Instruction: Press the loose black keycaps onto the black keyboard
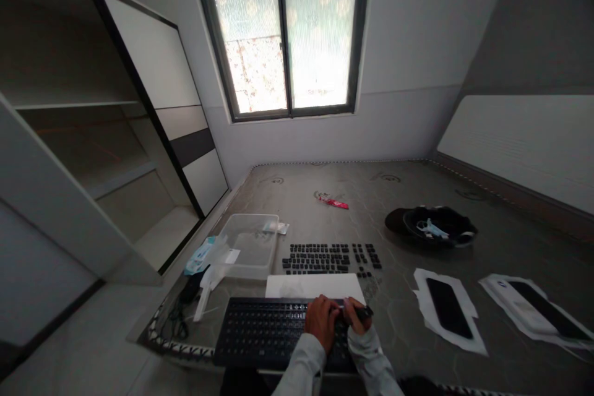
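A black keyboard (260, 329) lies in front of me, its key area bare of caps. My right hand (357, 317) is closed around a dark-handled tool (366, 311), perhaps a screwdriver, whose thin light shaft points left. Right beside it, my left hand (320, 320) is over the right part of the keyboard with fingers bent and drawn together near the tool's tip. What those fingers pinch is hidden. Just beyond the keyboard is a white sheet or flat box (315, 284). Black keycaps (318, 258) are laid out in keyboard order behind it.
On the left stand a clear plastic box (253, 271), a blue-and-white packet (200, 257) and a dark cable (179, 322). A dark cap (431, 226) with a mask inside lies right, near two black panels (448, 306) on white wrapping. Farther back is a red tag (336, 203).
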A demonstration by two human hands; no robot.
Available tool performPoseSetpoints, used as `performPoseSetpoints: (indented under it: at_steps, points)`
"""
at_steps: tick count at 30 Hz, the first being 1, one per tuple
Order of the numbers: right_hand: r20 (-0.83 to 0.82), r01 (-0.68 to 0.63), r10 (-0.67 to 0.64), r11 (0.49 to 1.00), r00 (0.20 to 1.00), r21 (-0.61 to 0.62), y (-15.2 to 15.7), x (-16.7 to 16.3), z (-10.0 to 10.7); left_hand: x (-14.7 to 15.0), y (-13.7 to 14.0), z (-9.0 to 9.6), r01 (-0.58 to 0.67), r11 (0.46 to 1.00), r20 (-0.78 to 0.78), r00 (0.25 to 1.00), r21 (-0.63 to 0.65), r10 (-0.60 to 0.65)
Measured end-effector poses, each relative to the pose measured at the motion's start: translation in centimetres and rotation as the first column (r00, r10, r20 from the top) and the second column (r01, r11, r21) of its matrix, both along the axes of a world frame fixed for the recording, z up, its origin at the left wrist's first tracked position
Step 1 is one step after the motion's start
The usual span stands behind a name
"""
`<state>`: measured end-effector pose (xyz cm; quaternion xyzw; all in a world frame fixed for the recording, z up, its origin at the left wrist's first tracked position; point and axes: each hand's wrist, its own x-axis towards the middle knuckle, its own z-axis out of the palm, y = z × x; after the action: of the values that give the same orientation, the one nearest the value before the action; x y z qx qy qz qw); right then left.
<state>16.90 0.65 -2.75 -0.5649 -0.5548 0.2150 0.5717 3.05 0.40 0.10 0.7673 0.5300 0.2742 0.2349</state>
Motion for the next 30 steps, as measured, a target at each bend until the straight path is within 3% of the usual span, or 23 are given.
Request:
performPoseSetpoints:
  at_steps: [2, 7, 11, 19, 30]
  points:
    - [-0.051, -0.026, 0.024, 0.999, 0.998, -0.034, 0.1, 0.0, 0.8, -0.1, 0.1, 0.0, 0.003, 1.000, 0.046, 0.999, -0.005, -0.002]
    - [0.293, -0.097, 0.083, 0.995, 0.952, 0.032, 0.5, 1.1, 0.8, -0.2, 0.2, -0.6, -0.033, 0.999, 0.071, 0.997, -0.036, 0.035]
    - [0.430, -0.124, 0.072, 0.988, 0.900, 0.095, 0.6, 2.0, -0.2, -0.1, 0.1, -0.7, -0.097, 0.991, 0.040, 0.994, -0.088, 0.101]
    - [0.432, -0.126, 0.146, 0.989, 0.890, -0.075, 0.0, 2.3, -1.4, 0.1, -0.2, -0.7, -0.116, 0.992, 0.026, 0.993, -0.045, 0.117]
    - [0.518, -0.099, 0.160, 0.985, 0.840, -0.142, 0.9, 2.2, -3.1, -0.1, -0.1, -0.1, -0.066, 0.994, 0.033, 0.997, -0.087, 0.069]
